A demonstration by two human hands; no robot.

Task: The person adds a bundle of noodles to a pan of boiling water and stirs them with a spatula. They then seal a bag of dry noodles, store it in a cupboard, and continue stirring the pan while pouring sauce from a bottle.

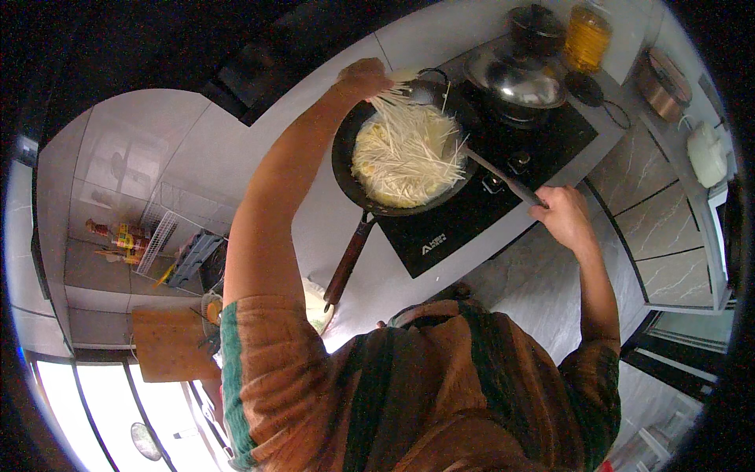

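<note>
A dark wok (377,206) with a wooden handle (350,265) sits over the left part of a black glass cooktop (448,230). Thin, pale strands, like enoki mushrooms or noodles (413,153), lie heaped in it over yellowish food and some liquid. My left hand (364,78) is above the wok's far rim, closed around a bunch of the same strands that hangs down onto the heap. With my right hand (557,212) I grip the handle of a utensil (501,174), whose head is hidden among the food at the wok's right side.
Right of the wok stands a pan with a domed metal lid (514,76). Behind are a dark pot (535,26) and a bottle of yellow oil (588,38). A copper-coloured container (666,82) is at the far right. A wooden board (165,345) and wire rack (156,242) are at left.
</note>
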